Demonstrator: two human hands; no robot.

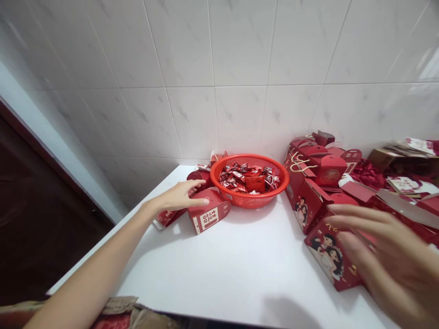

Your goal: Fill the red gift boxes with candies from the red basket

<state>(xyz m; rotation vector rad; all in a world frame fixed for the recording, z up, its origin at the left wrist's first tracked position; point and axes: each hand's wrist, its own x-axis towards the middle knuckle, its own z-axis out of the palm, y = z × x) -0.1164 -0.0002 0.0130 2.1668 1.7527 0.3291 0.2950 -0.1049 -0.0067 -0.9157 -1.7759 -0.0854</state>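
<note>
My left hand (181, 197) is stretched over a red candy box (210, 214) with white lettering on its front. Its thumb and fingers are apart, and whether it touches the box I cannot tell. Another red box (168, 218) lies partly hidden behind that hand. On the right, my right hand (384, 246) is blurred, with fingers extended beside a red box (331, 258) printed with a cartoon couple. It covers part of that box; contact is unclear. A red plastic basket (250, 200) of wrapped candies (240, 176) stands between the hands, against the wall.
More red boxes (308, 201), some with twisted cord handles (300, 162), are crowded along the right side. Behind them lie a cardboard box (384, 160) and dark red shiny material (366, 176). A torn carton (137, 315) sits below the white table's (219, 283) front edge.
</note>
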